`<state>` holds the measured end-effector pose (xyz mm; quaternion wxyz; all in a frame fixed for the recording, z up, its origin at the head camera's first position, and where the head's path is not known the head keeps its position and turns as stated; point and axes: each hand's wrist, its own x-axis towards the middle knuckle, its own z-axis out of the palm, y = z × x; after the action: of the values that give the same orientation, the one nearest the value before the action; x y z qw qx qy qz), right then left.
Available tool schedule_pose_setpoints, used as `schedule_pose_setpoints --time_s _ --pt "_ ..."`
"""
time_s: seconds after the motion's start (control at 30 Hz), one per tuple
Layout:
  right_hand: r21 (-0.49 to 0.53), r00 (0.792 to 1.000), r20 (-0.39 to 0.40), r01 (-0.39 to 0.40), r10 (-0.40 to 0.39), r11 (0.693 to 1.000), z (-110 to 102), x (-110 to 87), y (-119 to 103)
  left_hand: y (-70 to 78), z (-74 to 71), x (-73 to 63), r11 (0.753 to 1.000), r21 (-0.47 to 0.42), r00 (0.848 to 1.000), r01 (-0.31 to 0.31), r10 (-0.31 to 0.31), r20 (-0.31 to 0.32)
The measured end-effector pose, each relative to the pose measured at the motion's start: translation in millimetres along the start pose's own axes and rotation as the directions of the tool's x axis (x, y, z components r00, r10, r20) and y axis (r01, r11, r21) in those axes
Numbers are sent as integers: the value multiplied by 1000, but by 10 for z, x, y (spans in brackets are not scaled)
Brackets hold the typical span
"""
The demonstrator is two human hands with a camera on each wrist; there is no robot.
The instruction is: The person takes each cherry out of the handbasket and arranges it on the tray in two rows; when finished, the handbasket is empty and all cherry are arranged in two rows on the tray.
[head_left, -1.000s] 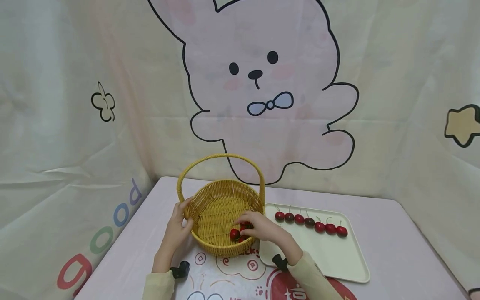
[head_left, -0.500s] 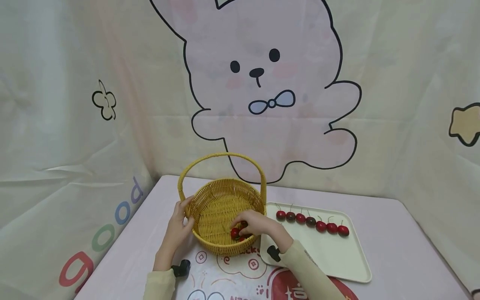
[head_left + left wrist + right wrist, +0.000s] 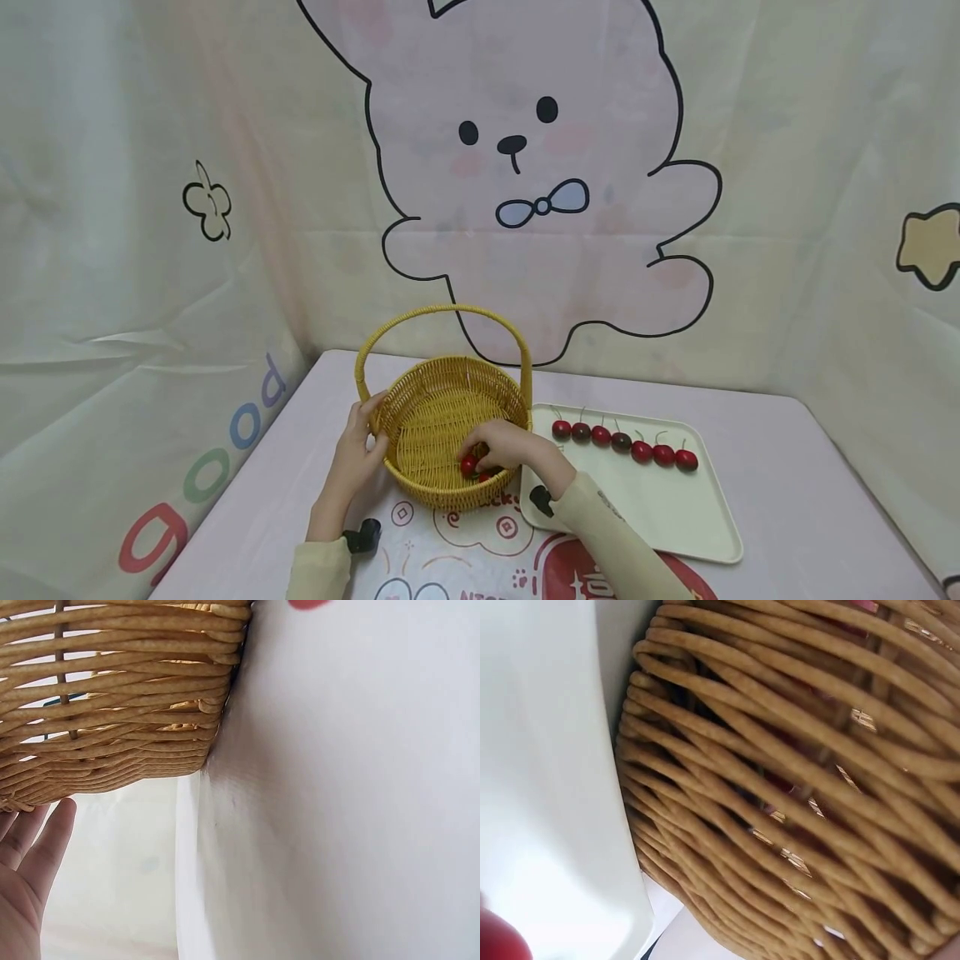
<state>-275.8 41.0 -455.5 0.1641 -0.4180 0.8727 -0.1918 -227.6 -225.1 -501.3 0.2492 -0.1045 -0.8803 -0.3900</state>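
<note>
My left hand [image 3: 358, 442] grips the left side of the yellow wicker basket [image 3: 420, 492] by the foot of its arched handle, thumb and fingers spread at the rim. In the left wrist view, fingers [image 3: 46, 851] touch the woven wall. My right hand [image 3: 501, 444] reaches over the basket's right rim, fingers curled down around a red cherry [image 3: 468, 465]. A second cherry [image 3: 484, 477] lies close by inside the basket, and the hand partly hides the fruit beneath it. The right wrist view shows the basket's outer weave [image 3: 780, 787] up close.
To the right of the basket, a white tray [image 3: 660, 517] bears a row of several cherries [image 3: 621, 442] with stems along its far side. A printed mat [image 3: 480, 550] lies in front on the pale table [image 3: 795, 483]. A curtain [image 3: 315, 167] stands behind.
My right hand has shifted slightly left and deeper over the cherries in the basket, its forearm moving along. My left hand keeps its hold on the basket. The row on the tray stays the same.
</note>
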Motion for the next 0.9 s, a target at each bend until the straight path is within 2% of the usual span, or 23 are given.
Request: schedule_pose_setpoints --time_s 0.23,0.6,0.77,0.9 --pt "-48 999 -27 30 -31 998 22 18 23 17 -7 17 1000 0 1000 8 -8 4" --pt "-60 978 -194 63 -74 996 73 -5 20 -8 23 -31 1000 -6 1000 -10 10 -16" --pt "-50 954 -283 88 -99 995 90 -49 -4 -11 27 -35 1000 -11 1000 -10 10 -22" --pt "8 932 -348 107 -98 994 96 -95 -41 -10 19 -22 1000 -13 1000 -13 13 -20"
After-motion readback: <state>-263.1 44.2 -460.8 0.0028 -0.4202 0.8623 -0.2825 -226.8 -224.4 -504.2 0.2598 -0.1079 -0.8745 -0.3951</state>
